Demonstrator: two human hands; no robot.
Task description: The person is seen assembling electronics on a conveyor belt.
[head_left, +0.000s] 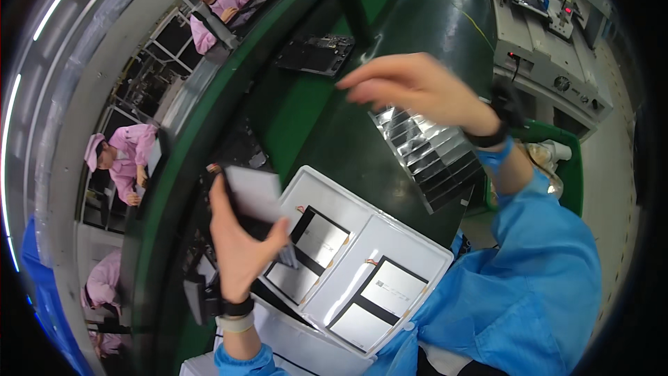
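Observation:
My left hand (240, 247) grips a flat battery pack (256, 191), white with a black part, thumb and fingers on opposite sides; motion blurs it. Beside this hand is a white plastic tray (365, 233) with two compartments. In each lies a similar flat battery (393, 289), white with black borders and a small orange connector. My right hand (417, 87) hangs over the green work surface, fingers stretched to the left and nothing visible in them. Below it lies a silver sheet divided into rectangular cells (428, 157).
An opened dark device (316, 54) rests on the green conveyor (296, 115). A grey machine (550, 73) with a red light stands at the right, above a green bin (570, 170) holding plastic waste. Co-workers in pink (125, 157) sit across the line. A dark post (348, 3) rises at the back.

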